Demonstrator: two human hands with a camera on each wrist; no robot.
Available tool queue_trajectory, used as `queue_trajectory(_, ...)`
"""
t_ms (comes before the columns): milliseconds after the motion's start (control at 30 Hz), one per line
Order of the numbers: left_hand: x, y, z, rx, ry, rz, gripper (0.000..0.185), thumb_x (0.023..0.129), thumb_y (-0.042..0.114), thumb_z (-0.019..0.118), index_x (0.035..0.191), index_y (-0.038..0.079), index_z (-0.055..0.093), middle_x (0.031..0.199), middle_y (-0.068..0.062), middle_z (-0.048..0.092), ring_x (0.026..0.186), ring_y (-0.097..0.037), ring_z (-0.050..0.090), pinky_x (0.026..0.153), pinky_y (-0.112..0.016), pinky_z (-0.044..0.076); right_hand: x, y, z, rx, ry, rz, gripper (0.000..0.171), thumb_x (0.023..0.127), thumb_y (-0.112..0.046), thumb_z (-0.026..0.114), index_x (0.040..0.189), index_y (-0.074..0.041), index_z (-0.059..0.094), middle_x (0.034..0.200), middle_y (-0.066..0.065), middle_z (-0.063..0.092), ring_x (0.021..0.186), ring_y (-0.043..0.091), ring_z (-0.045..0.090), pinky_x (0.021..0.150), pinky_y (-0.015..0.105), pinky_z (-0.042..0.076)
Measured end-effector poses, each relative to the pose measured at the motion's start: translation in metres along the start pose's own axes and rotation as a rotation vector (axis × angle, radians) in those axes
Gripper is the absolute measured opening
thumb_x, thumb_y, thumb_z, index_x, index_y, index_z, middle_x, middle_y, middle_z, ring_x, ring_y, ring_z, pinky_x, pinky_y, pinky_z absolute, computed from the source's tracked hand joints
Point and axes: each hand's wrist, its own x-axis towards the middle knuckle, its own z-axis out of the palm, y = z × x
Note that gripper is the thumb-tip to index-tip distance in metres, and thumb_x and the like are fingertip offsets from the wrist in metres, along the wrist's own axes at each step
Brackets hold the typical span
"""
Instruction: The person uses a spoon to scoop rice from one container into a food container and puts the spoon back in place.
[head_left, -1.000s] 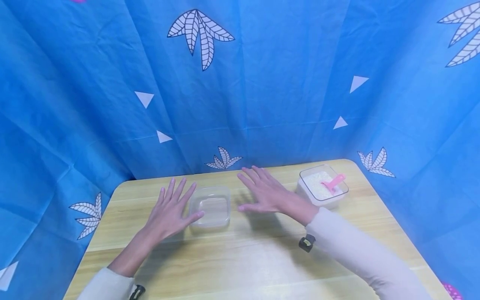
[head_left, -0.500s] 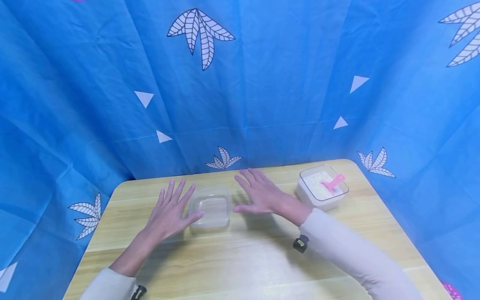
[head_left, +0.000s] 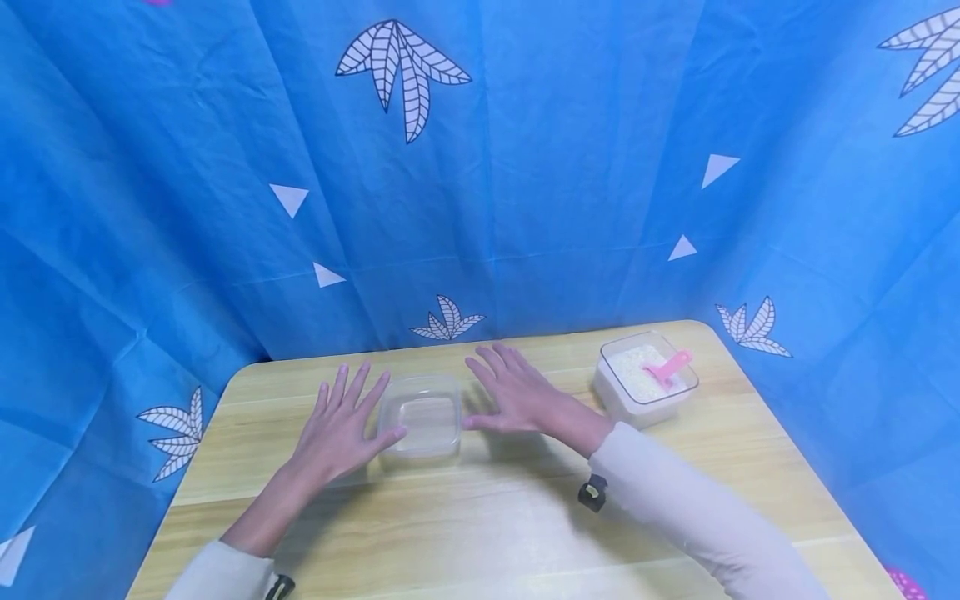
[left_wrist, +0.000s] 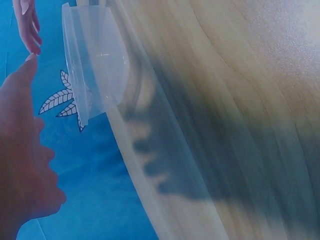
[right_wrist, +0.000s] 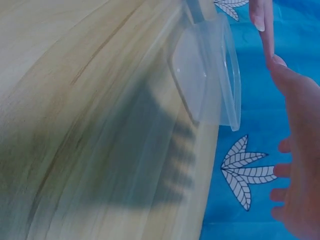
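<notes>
Clear plastic is what sits between my palms: an empty box (head_left: 420, 415) standing upright on the wooden table (head_left: 480, 517), a little left of the middle. Starting on the left, my left hand (head_left: 339, 427) lies spread and flat, fingers straight and fanned, with the thumb tip against the box's near left corner. I am not gripping anything with it. On the other side, my right hand (head_left: 519, 395) is equally flat and open, its thumb just at the box's right wall; from the head view I cannot tell whether it touches. To take hold well, I judge both hands should close in evenly on opposite walls, since thin plastic like this would skate sideways if one side pushed first. Gentle pressure should do, as the walls look likely to flex. Farther right, well apart from my hands, stands a second box (head_left: 648, 380) full of white grains with a pink scoop (head_left: 667, 367) resting in it, and my right sleeve (head_left: 697, 517) lies near it, so I should mind that elbow.
</notes>
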Motion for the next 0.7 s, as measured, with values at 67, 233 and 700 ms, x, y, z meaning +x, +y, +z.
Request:
queue_trajectory(67,0.000,0.000,0.001,0.000,0.005,0.002,0.096,0.090,0.080,0.049,0.166,0.028,0.023,0.174,-0.016,0.014,0.161,-0.048,0.004,0.124,-0.072,0.007,0.001,0.000,0.002,0.001,0.006,0.001,0.107,0.089,-0.082,0.046,0.164,-0.010,0.024,0.171,0.019,0.022,0.158,0.044,0.021,0.128,0.058,0.018)
queue_trajectory(233,0.000,-0.001,0.006,-0.002,-0.008,0.002,0.096,0.091,0.079,0.048,0.166,0.026,0.022,0.174,-0.016,0.012,0.161,-0.048,0.002,0.125,-0.071,0.005,0.002,-0.001,0.006,0.021,-0.009,0.017,0.105,0.090,-0.080,0.050,0.164,-0.011,0.023,0.171,0.019,0.023,0.158,0.045,0.022,0.128,0.059,0.018)
queue_trajectory(700,-0.001,-0.004,0.016,-0.004,-0.007,-0.005,0.095,0.091,0.080,0.047,0.165,0.025,0.026,0.174,-0.016,0.013,0.160,-0.049,0.004,0.124,-0.071,0.007,0.010,-0.008,0.017,0.000,-0.032,0.030,0.107,0.091,-0.080,0.047,0.164,-0.006,0.023,0.170,0.021,0.024,0.158,0.044,0.023,0.129,0.057,0.017)
